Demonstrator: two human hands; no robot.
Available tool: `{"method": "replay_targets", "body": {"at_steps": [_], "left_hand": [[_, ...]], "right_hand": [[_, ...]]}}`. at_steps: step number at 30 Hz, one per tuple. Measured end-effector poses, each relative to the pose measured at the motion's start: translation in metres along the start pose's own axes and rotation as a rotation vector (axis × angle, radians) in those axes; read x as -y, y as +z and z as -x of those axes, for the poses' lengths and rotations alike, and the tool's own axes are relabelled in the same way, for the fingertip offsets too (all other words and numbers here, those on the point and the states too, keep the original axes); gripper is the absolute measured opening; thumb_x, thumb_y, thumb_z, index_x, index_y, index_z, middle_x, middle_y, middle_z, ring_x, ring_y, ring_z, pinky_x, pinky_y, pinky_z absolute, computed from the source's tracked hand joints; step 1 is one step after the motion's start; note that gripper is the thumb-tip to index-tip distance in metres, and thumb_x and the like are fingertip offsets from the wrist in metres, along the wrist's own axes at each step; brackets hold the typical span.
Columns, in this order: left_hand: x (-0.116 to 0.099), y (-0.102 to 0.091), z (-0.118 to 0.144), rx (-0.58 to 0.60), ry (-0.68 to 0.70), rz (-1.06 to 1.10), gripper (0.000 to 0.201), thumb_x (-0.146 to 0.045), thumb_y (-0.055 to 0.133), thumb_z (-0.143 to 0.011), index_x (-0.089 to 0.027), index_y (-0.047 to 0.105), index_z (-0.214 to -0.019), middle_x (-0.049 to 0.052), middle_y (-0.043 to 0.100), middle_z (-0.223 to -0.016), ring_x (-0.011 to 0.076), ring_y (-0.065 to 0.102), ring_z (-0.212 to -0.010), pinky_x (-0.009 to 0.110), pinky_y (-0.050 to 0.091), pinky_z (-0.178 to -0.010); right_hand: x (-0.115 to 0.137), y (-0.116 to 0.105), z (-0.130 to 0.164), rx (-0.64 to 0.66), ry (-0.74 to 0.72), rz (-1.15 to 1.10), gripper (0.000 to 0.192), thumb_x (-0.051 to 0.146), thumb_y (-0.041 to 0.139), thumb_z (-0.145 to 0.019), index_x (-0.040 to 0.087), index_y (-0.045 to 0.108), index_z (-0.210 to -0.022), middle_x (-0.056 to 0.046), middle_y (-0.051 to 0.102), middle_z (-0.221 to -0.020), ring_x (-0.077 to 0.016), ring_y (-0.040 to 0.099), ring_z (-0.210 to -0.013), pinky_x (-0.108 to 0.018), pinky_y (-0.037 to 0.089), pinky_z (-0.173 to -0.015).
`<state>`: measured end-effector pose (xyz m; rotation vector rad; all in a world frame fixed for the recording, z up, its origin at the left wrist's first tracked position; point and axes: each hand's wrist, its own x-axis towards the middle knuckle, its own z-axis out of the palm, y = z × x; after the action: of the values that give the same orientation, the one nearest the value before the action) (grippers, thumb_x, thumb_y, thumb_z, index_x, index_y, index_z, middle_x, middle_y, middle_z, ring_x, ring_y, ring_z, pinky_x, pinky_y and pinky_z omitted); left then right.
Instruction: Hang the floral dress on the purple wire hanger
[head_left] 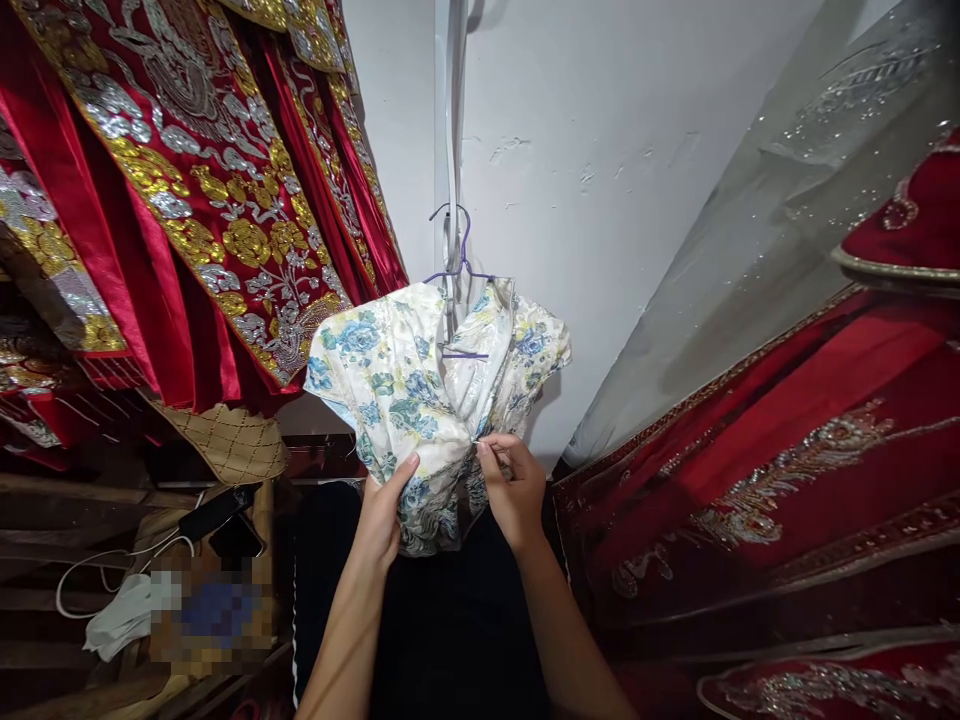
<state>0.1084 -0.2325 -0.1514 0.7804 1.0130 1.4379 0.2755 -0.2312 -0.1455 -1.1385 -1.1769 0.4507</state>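
A short-sleeved floral blouse (405,390), white with blue, green and yellow flowers, is on a thin purple hanger (465,240) in front of me. Its neckline is open and the pale lining shows. My left hand (384,510) grips the lower front on the left, with the thumb on top of the cloth and the fingers behind it. My right hand (514,485) is closed in a pinch at the front opening. A small light-coloured bit shows at its fingertips, too small to identify. The lower part of the blouse hangs bunched between my hands.
Red garments (240,200) with gold and silver embroidery hang at the left. More red embroidered cloth (787,470) and a sheer glittery fabric (750,220) are at the right. A wooden stool (262,520) holds a dark phone-like object (217,510), a white cable (75,585) and white tissue (124,615).
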Motion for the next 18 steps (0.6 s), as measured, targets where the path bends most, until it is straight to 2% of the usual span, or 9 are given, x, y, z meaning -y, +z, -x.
{"method": "replay_targets", "body": {"at_steps": [2,5,6,7,8,10,11,15,18], "left_hand": [[0.003,0.002,0.0,-0.099,0.147,-0.074,0.07,-0.039,0.078,-0.081,-0.027,0.045,-0.142,0.009,0.056,-0.144,0.0297,0.052,-0.135,0.042,0.043,-0.114],[0.007,0.013,0.006,-0.371,0.504,-0.287,0.075,-0.037,0.077,-0.081,-0.027,0.037,-0.144,0.011,0.044,-0.15,0.0263,0.043,-0.14,0.038,0.035,-0.118],[0.008,0.018,0.009,-0.379,0.593,-0.367,0.068,-0.036,0.075,-0.082,-0.027,0.04,-0.14,0.011,0.043,-0.148,0.0255,0.042,-0.139,0.037,0.034,-0.118],[0.01,0.024,0.011,-0.312,0.643,-0.441,0.058,-0.035,0.073,-0.084,-0.026,0.046,-0.135,0.011,0.045,-0.144,0.0251,0.044,-0.136,0.036,0.035,-0.116],[0.011,0.03,0.012,-0.193,0.654,-0.495,0.047,-0.033,0.071,-0.086,-0.025,0.052,-0.128,0.011,0.049,-0.138,0.0247,0.048,-0.13,0.036,0.037,-0.113],[0.014,0.039,0.01,0.026,0.604,-0.523,0.028,-0.032,0.064,-0.091,-0.024,0.056,-0.117,0.009,0.056,-0.122,0.0223,0.057,-0.113,0.034,0.045,-0.1],[0.016,0.042,0.008,0.08,0.569,-0.512,0.022,-0.031,0.06,-0.093,-0.023,0.057,-0.113,0.008,0.058,-0.114,0.0209,0.059,-0.104,0.033,0.048,-0.094],[0.02,0.039,-0.003,0.122,0.494,-0.482,0.01,-0.031,0.057,-0.094,-0.022,0.059,-0.095,0.005,0.059,-0.093,0.0188,0.059,-0.087,0.03,0.048,-0.08],[0.024,0.031,-0.006,0.185,0.444,-0.515,0.009,-0.029,0.061,-0.089,-0.021,0.06,-0.087,0.003,0.059,-0.088,0.0184,0.059,-0.082,0.029,0.048,-0.075]], "right_hand": [[0.002,-0.004,0.0,0.015,-0.031,-0.006,0.011,0.036,0.062,-0.089,0.027,0.067,-0.086,-0.001,0.068,-0.082,-0.0214,0.065,-0.077,-0.035,0.053,-0.072],[0.005,-0.005,-0.001,0.063,-0.062,0.002,0.01,0.035,0.06,-0.091,0.028,0.067,-0.088,-0.001,0.068,-0.083,-0.0218,0.065,-0.078,-0.036,0.053,-0.073],[0.006,-0.005,-0.001,0.083,-0.073,0.01,0.01,0.035,0.06,-0.091,0.028,0.067,-0.089,-0.001,0.069,-0.083,-0.0217,0.065,-0.078,-0.036,0.053,-0.073],[0.008,-0.004,-0.001,0.105,-0.087,0.02,0.01,0.034,0.06,-0.092,0.028,0.067,-0.09,-0.001,0.069,-0.085,-0.0217,0.065,-0.078,-0.036,0.053,-0.073],[0.009,-0.003,0.0,0.128,-0.11,0.03,0.009,0.034,0.059,-0.092,0.029,0.067,-0.09,-0.001,0.069,-0.086,-0.0217,0.065,-0.079,-0.036,0.053,-0.073],[0.013,-0.001,0.0,0.17,-0.193,0.052,0.008,0.032,0.059,-0.093,0.029,0.066,-0.09,-0.001,0.069,-0.087,-0.0223,0.065,-0.082,-0.038,0.053,-0.077],[0.016,0.0,-0.002,0.187,-0.244,0.071,0.007,0.031,0.059,-0.093,0.029,0.066,-0.089,-0.001,0.068,-0.087,-0.0227,0.065,-0.084,-0.04,0.052,-0.081],[0.023,0.004,-0.028,0.167,-0.401,0.221,0.01,0.029,0.06,-0.093,0.028,0.068,-0.088,-0.004,0.064,-0.087,-0.0245,0.062,-0.089,-0.045,0.05,-0.087],[0.031,0.012,-0.081,0.071,-0.511,0.273,0.012,0.03,0.06,-0.092,0.025,0.068,-0.086,-0.006,0.061,-0.087,-0.0253,0.059,-0.09,-0.043,0.052,-0.08]]}}
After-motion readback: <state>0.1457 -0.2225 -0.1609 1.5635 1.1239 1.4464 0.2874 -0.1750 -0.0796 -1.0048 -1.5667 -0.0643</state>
